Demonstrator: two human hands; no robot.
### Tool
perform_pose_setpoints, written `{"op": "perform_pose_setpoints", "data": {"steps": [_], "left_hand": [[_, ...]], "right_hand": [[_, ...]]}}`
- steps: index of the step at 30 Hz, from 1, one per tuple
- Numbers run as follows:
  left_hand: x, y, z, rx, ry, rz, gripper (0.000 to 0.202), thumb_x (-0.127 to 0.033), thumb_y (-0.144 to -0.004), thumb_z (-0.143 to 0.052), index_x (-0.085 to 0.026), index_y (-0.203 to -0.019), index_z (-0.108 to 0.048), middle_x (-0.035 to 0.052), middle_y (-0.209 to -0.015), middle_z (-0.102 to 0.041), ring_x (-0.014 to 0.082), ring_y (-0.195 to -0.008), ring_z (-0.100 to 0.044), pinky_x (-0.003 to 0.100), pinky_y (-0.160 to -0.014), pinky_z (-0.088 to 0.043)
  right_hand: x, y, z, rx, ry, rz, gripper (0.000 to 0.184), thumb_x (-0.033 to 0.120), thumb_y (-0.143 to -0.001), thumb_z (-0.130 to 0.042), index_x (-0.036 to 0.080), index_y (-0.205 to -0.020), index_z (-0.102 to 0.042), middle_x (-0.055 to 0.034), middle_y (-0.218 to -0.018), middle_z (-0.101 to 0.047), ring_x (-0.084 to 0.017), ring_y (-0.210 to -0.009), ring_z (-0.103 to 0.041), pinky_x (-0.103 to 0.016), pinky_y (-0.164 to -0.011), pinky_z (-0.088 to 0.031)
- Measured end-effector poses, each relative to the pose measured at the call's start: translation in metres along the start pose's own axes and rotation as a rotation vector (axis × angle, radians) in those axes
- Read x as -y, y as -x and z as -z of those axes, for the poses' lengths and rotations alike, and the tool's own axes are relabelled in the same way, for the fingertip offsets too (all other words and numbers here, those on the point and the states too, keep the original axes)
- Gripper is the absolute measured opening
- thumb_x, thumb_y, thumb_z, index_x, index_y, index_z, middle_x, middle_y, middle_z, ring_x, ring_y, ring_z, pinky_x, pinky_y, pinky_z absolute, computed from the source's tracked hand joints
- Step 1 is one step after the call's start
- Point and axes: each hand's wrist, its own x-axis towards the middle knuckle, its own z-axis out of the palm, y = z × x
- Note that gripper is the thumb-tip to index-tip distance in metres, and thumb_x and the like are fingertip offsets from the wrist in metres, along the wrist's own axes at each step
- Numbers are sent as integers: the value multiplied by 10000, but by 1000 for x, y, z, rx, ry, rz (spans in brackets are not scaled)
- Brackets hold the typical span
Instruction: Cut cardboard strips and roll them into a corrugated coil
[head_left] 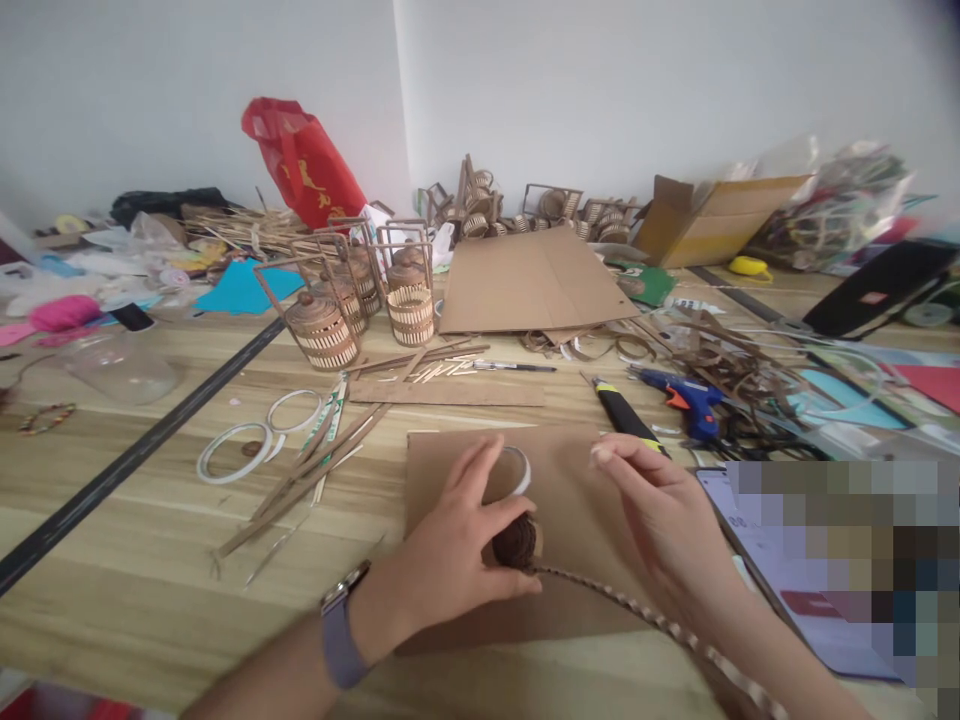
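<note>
1. A pale wall backs a wood-grain table point(135, 600) crowded with craft materials.
2. The dark brown coiled disc point(514, 543) sits over a cardboard sheet point(577, 625), between the thumb and index finger of the left hand point(469, 535), which grips its edges.
3. The round disc shows no clear long axis; its one braided cord point(645, 608) slants toward the near right, alongside the right forearm.
4. The left hand is nearer; the disc lies left of the right hand point(649, 490), which is apart from it, fingertips pinched together. Whether they hold anything, I cannot tell.
5. Just beyond the disc: one white tape ring point(523, 472). Leftward: two larger tape rolls point(231, 453).
6. Farther: one blue glue gun point(694, 402), one pen point(517, 367), one red bag point(304, 165); the handled miniature baskets point(322, 330) overlap, at least four.
</note>
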Motion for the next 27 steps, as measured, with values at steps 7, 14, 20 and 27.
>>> {"op": "perform_pose_setpoints", "data": {"steps": [7, 14, 20, 27], "left_hand": [[-3, -2, -1, -104, 78, -68, 475, -456, -824, -716, -212, -1208, -580, 123, -1284, -583, 305, -1249, -457, 490, -1059, -404], [-5, 0, -7, -175, 262, -88, 454, -303, -823, -756, -240, -1202, -513, 55, -1196, -647, 217, -1096, -595, 340, -948, -475], [-5, 1, -6, -160, 267, -96, 392, -310, -826, -754, -247, -1142, -532, 36, -1181, -662, 205, -1061, -612, 316, -923, -472], [-8, 1, -4, -163, 248, -125, 392, -298, -833, -746, -234, -1159, -539, 39, -1198, -660, 192, -1097, -598, 295, -963, -452]], "right_hand": [[17, 27, -20, 347, -430, -242, 339, 527, -685, -789, 229, -671, -628, -5, -728, -546, -169, -663, -526, -302, -614, -474], [13, 36, -23, 417, -615, -478, 261, 442, -647, -842, 244, -745, -702, -16, -806, -611, -181, -734, -571, -306, -675, -493], [13, 39, -28, 457, -720, -583, 233, 383, -650, -848, 233, -769, -714, -21, -830, -643, -187, -778, -611, -308, -736, -507], [17, 39, -27, 460, -837, -688, 249, 309, -626, -878, 206, -796, -728, -8, -823, -663, -139, -751, -595, -249, -725, -466]]}}
